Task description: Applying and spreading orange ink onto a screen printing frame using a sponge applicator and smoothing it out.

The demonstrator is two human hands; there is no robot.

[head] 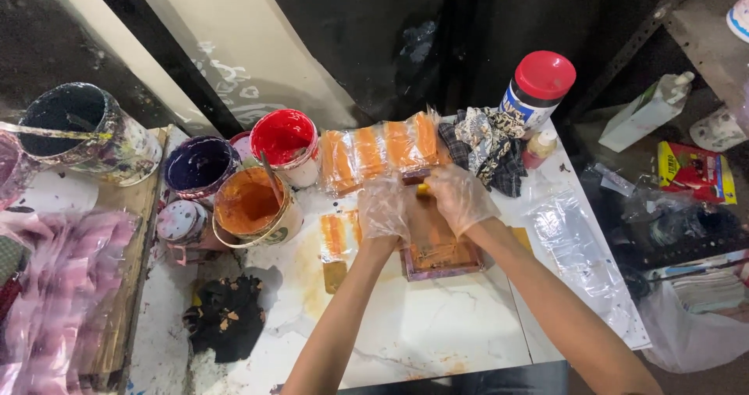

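Observation:
Both my hands wear clear plastic gloves. My left hand (384, 210) presses on the left side of a small wooden-framed printing screen (439, 253) smeared with orange ink, lying on the white table (437, 325). My right hand (460, 198) is closed on something at the screen's far edge, partly hidden under the fingers, likely a small squeegee. Just beyond the screen lies a stack of clear bags printed with orange bars (380, 152). Another orange-printed piece (338, 235) sits left of the screen.
Paint tubs stand at the left: orange with a stick (248, 205), red (282, 138), dark purple (197, 165), black (70, 118). A red-capped canister (537, 89), a patterned rag (488, 147), a black rag (228, 315) and loose clear plastic (579, 243) surround the work spot.

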